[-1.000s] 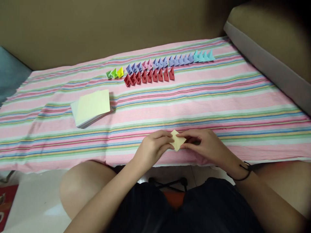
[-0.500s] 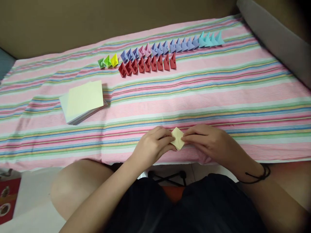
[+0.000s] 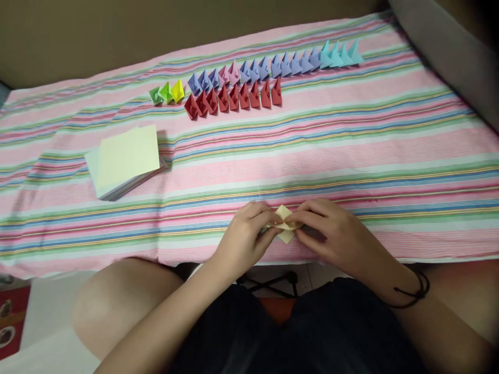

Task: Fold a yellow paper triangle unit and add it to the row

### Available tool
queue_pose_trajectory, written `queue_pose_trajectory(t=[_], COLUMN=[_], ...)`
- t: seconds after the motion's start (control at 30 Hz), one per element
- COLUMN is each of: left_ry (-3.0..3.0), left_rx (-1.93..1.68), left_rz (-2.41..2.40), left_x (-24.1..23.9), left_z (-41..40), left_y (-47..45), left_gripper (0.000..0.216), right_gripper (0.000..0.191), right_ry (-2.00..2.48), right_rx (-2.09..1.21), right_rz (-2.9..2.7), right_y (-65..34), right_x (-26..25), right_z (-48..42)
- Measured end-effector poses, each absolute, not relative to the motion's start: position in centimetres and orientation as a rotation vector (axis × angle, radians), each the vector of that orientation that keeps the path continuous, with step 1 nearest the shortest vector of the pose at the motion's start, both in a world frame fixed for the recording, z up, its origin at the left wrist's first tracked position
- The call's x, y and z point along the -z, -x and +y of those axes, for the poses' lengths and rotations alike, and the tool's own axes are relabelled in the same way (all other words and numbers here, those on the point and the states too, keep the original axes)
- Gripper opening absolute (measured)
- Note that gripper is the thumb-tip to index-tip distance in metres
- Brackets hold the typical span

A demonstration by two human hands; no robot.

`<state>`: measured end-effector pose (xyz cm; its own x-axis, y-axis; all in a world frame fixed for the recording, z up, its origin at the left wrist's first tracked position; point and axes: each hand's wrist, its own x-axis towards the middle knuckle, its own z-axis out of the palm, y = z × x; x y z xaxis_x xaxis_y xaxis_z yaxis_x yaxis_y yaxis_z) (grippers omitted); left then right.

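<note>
Near the front edge of the cloth-covered table, a small folded piece of pale yellow paper [image 3: 286,236] is pinched between both hands. Its top and bottom corners show as points, and side flaps stick out under the fingers. My left hand [image 3: 249,228] grips its left side between thumb and fingers. On the right side, my right hand [image 3: 329,226] pinches it with the fingertips, a dark cord bracelet on that wrist. The fingers cover part of the folds.
A stack of square paper [image 3: 128,158], pale yellow on top, lies at the left. Further back stand rows of folded paper figures: red [image 3: 234,97], purple [image 3: 286,65], turquoise [image 3: 341,54] and yellow [image 3: 178,91]. The striped cloth [image 3: 335,150] has slight creases.
The yellow paper was a flat diamond; now its sides are pulled out and its middle is opened up. Both hands have closed in on it. The view has shifted slightly.
</note>
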<state>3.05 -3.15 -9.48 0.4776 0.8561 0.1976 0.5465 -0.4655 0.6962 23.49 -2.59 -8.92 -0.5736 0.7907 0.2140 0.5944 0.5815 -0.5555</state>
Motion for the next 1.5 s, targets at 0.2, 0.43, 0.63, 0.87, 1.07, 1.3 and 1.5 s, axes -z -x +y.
queue_pose_trajectory(t=[0.2, 0.43, 0.63, 0.87, 1.07, 1.3, 1.5], left_ry=[-2.121, -2.058, -2.000, -1.996, -1.895, -1.971, -2.226], left_rx=[-0.737, -0.737, -0.715, -0.726, -0.753, -0.856, -0.813], left_rz=[1.214, 1.382, 1.487, 1.568, 1.549, 1.473, 1.528], left_x=[9.2, 9.1, 9.0, 9.3, 9.1, 9.6, 9.9], left_z=[-3.4, -3.6, -3.7, -3.8, -3.6, -3.8, -4.2], left_y=[-3.5, -3.8, -4.4, -4.8, -4.6, -4.6, -4.7], left_gripper=[0.010, 0.011, 0.013, 0.009, 0.005, 0.022, 0.026], right_gripper=[0.015, 0.006, 0.004, 0.004, 0.007, 0.002, 0.003], right_ry=[1.183, 1.385, 1.479, 1.543, 1.550, 1.559, 1.542], right_rx=[-0.728, -0.753, -0.715, -0.675, -0.676, -0.676, -0.652], right_rz=[-2.293, -2.099, -2.035, -1.972, -1.973, -1.934, -1.950], right_y=[-23.2, -22.6, -21.9, -21.2, -21.0, -21.0, -21.0], right_x=[8.9, 9.0, 9.2, 9.3, 9.2, 9.4, 9.4], right_z=[-2.5, -2.8, -3.3, -3.5, -3.4, -3.3, -3.4])
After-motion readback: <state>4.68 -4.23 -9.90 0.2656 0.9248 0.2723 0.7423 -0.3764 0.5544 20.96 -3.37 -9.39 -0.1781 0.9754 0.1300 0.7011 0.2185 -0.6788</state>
